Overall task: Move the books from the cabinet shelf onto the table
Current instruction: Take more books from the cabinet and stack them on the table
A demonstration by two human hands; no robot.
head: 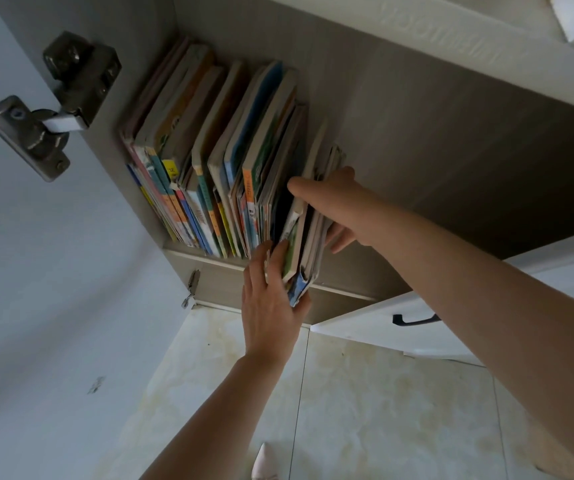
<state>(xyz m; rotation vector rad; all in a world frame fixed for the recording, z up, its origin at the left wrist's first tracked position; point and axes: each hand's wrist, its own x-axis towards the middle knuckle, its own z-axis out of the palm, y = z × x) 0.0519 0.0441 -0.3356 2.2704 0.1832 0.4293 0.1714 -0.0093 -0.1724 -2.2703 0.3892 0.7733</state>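
Note:
A row of thin, colourful books (205, 161) stands upright against the left wall of the cabinet shelf (341, 289). The rightmost small bundle of books (308, 233) leans out past the shelf's front edge. My right hand (334, 206) wraps this bundle from its right side, thumb across the top edges and fingers behind. My left hand (271, 299) presses on the bundle's lower spines from the front left, fingers between it and the other books. No table is in view.
The open cabinet door (18, 271) with its metal hinge (53, 105) stands close on the left. A white drawer front with a black handle (413, 320) sits at lower right. Pale tiled floor (382, 410) lies below, with a shoe tip (264, 462).

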